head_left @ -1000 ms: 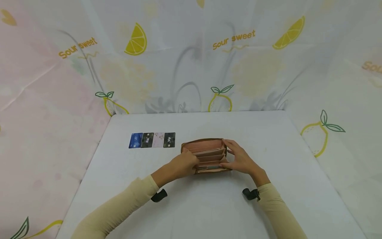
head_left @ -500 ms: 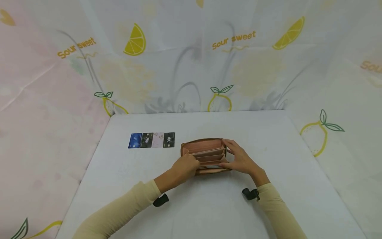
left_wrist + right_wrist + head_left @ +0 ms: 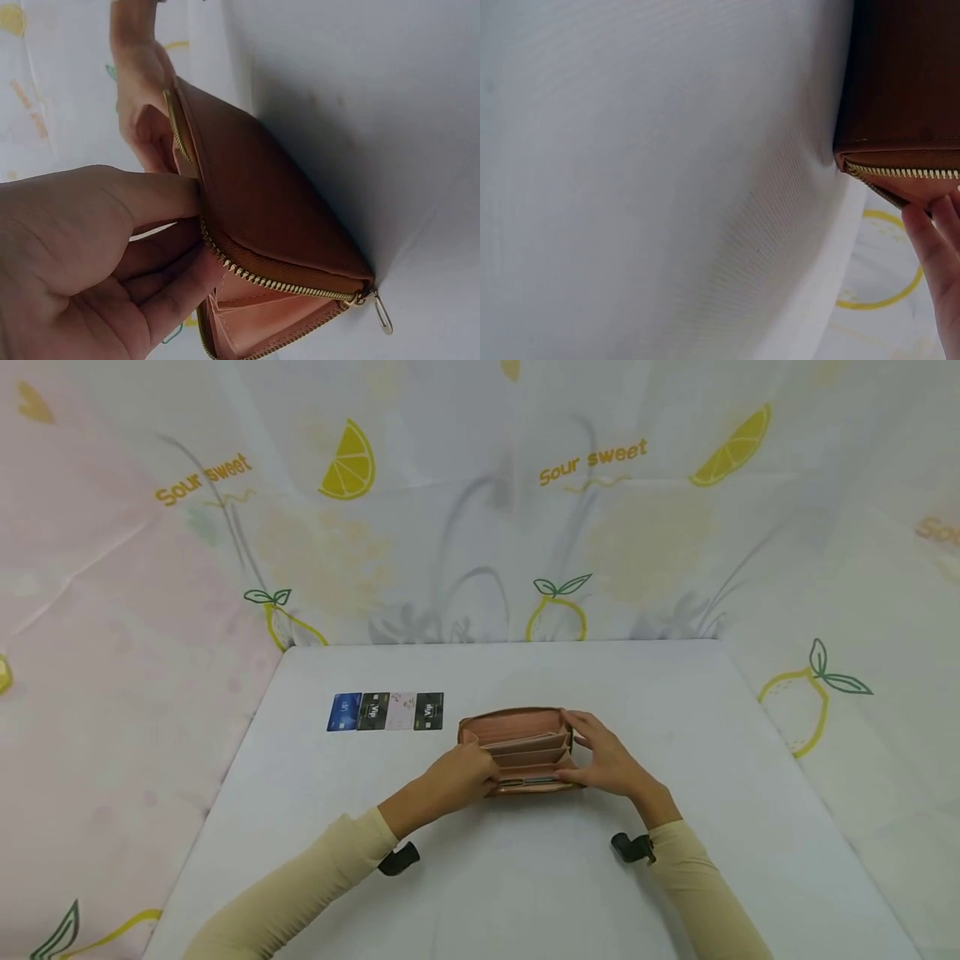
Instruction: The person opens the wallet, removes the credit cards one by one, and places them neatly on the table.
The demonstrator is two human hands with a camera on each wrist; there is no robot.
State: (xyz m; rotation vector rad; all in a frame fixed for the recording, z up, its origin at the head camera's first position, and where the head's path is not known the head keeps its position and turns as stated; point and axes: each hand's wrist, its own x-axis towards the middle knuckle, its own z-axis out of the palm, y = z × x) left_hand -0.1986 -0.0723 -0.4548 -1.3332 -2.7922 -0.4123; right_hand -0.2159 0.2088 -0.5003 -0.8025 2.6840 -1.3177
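The brown leather-look wallet (image 3: 517, 724), rectangular with a pink-tan lining, lies between the fingers of both hands, its mouth gaping upward. The left hand (image 3: 467, 772) pinches the wallet's near wall: its thumb presses the outer side just below the rim, while the other fingers bend over the rim into the opening. Whether those fingertips touch anything deeper inside cannot be told. Beside them runs the gold-toothed metal zipper (image 3: 277, 283), undone, and at its end, a little apart from the left fingers, hangs a small metal zip pull (image 3: 382, 313).

The right hand (image 3: 606, 764) holds the wallet's other end, thumb and fingers spread apart: the thumb rests at the near pocket, the fingers bend against the far corner. Just beside the right thumb, the thin edge of a flat insert (image 3: 538, 780) shows in that pocket.

Beyond the left fingers and farther to the left, well apart from them, four cards lie in a row on the white tabletop (image 3: 660, 693): a glossy blue card (image 3: 344, 712), a black card marked Vip (image 3: 372, 711), a pale pink patterned card (image 3: 401, 711) and, nearest the left fingers, a second black card (image 3: 429, 711).
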